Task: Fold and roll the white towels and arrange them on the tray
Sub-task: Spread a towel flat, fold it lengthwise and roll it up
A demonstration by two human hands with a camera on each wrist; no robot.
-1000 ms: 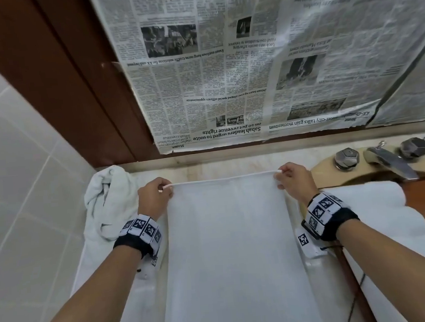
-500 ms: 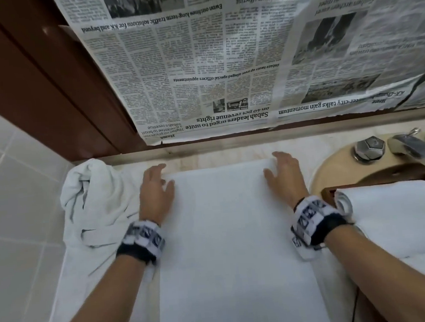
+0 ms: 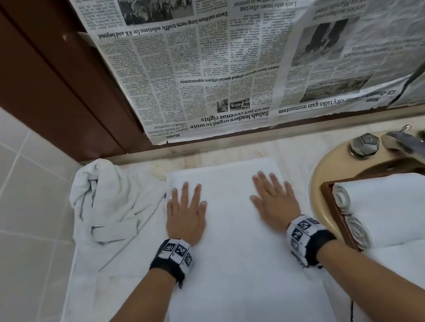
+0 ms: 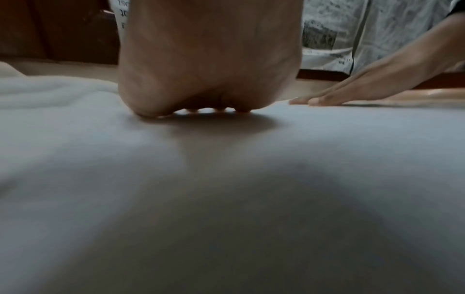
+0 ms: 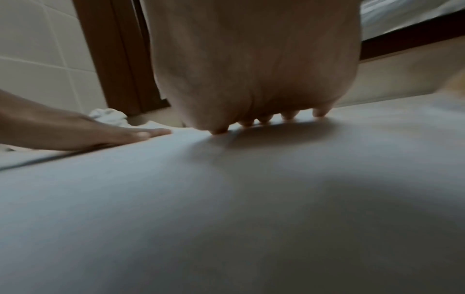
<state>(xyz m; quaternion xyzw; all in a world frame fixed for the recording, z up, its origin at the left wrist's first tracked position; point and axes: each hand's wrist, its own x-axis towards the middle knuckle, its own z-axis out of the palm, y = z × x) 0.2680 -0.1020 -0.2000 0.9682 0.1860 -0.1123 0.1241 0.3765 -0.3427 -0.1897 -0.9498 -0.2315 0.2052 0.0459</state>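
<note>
A folded white towel (image 3: 233, 248) lies flat and lengthwise on the counter in front of me. My left hand (image 3: 186, 211) presses palm-down on its far left part, fingers straight and spread. My right hand (image 3: 275, 201) presses flat on its far right part the same way. Both wrist views show the palms (image 4: 208, 59) (image 5: 251, 65) resting on white cloth (image 4: 226, 199) (image 5: 226, 199). Two rolled white towels (image 3: 384, 190) (image 3: 399, 225) lie in a brown wooden tray (image 3: 337, 209) over the sink at the right.
A crumpled white towel (image 3: 108, 202) sits at the back left by the tiled wall (image 3: 12, 189). A beige sink rim (image 3: 319, 175) with a metal tap (image 3: 414, 150) is at the right. Newspaper (image 3: 236, 57) covers the wall behind the counter.
Both hands let go of the towel's far corners, which they held pinched a second ago, then flattened and slid inward and toward me over the cloth.
</note>
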